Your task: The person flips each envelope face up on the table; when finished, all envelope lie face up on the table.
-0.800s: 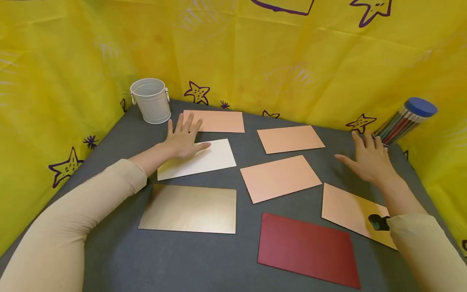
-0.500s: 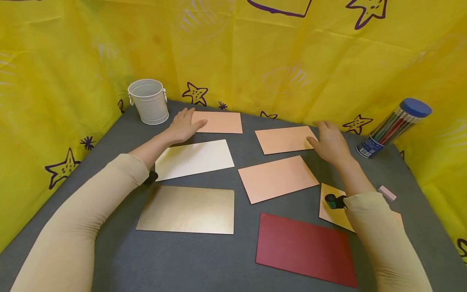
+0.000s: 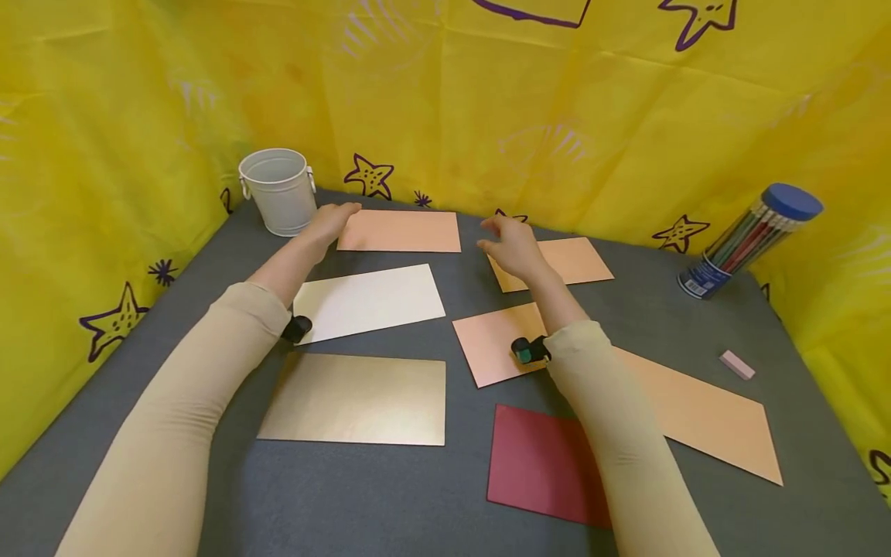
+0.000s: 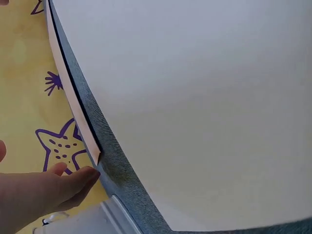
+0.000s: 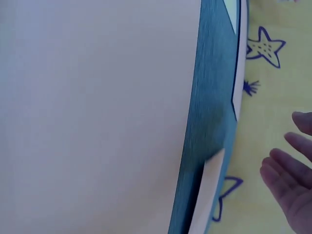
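Note:
At the back of the table, my left hand [image 3: 326, 230] is at the left end of a peach rectangular card [image 3: 407, 232]. In the left wrist view its fingertips lie close to the card's corner; whether they touch it I cannot tell. My right hand [image 3: 513, 246] hovers with loosely bent fingers over the left end of a second peach card [image 3: 574, 261], holding nothing. Under my left forearm lies a white card [image 3: 372, 302]. Beneath my right wrist is another peach card [image 3: 494, 340], partly covered by the sleeve.
A white bucket [image 3: 278, 193] stands at the back left. At the right, a blue-lidded tub of pencils [image 3: 738, 247] leans near a small pink block [image 3: 737, 364]. Gold [image 3: 358, 398], red [image 3: 536, 464] and peach [image 3: 710, 410] cards lie nearer. Yellow cloth [image 3: 445, 100] hangs behind.
My right hand has swept left from beside the pencil tub to the back right peach card. My left hand has moved back and slightly left, off the white card. The cards look unmoved.

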A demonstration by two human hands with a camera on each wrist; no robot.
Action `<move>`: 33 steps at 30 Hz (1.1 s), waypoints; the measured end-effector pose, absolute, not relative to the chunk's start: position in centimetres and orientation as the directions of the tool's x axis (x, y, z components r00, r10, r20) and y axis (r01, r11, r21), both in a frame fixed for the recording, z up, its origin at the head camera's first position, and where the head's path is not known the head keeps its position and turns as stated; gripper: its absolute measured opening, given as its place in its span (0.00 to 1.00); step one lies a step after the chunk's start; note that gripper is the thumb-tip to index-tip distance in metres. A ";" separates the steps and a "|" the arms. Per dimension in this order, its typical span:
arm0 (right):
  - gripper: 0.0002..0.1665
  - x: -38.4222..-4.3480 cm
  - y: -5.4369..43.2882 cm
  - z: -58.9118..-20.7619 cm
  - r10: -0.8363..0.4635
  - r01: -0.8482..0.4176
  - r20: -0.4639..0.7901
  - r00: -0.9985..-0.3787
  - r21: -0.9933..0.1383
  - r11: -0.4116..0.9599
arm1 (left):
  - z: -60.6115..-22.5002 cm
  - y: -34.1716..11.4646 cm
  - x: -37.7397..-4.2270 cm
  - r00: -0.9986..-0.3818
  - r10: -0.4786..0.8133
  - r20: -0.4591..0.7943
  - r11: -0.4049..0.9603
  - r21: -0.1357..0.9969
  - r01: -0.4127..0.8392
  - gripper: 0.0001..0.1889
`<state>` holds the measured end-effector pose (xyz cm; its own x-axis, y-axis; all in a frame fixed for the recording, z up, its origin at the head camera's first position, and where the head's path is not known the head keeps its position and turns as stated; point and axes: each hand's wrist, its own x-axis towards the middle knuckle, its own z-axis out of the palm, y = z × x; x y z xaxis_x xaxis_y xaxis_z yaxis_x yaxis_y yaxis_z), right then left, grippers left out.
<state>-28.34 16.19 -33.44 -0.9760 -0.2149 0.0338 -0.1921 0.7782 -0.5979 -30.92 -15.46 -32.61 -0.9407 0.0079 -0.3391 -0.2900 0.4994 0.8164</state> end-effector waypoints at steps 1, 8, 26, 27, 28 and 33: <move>0.26 -28.5 15.6 -33.5 -0.214 -0.185 0.026 -0.977 -0.611 0.769 | -32.7 -15.6 -31.0 -0.941 -0.001 -0.338 0.491 0.820 -0.295 0.40; 0.26 -30.2 12.7 -34.2 -0.168 -0.096 -0.044 -0.985 -0.669 0.737 | -33.0 -16.0 -31.6 -0.920 -0.031 -0.390 0.426 0.828 -0.366 0.41; 0.31 -31.1 11.7 -35.4 -0.129 0.106 -0.223 -0.966 -0.800 0.590 | -33.3 -15.6 -32.1 -0.883 -0.056 -0.467 0.280 0.841 -0.462 0.41; 0.31 -31.1 11.7 -35.4 -0.131 0.121 -0.231 -0.964 -0.820 0.560 | -33.3 -15.6 -32.1 -0.880 -0.057 -0.472 0.272 0.841 -0.469 0.41; 0.31 -31.1 11.7 -35.3 -0.133 0.133 -0.237 -0.962 -0.837 0.531 | -33.3 -15.6 -32.1 -0.877 -0.053 -0.478 0.264 0.840 -0.474 0.40; 0.32 -31.2 11.9 -35.3 -0.133 0.198 -0.276 -0.952 -0.884 0.424 | -33.3 -15.4 -32.2 -0.863 -0.036 -0.505 0.196 0.843 -0.501 0.39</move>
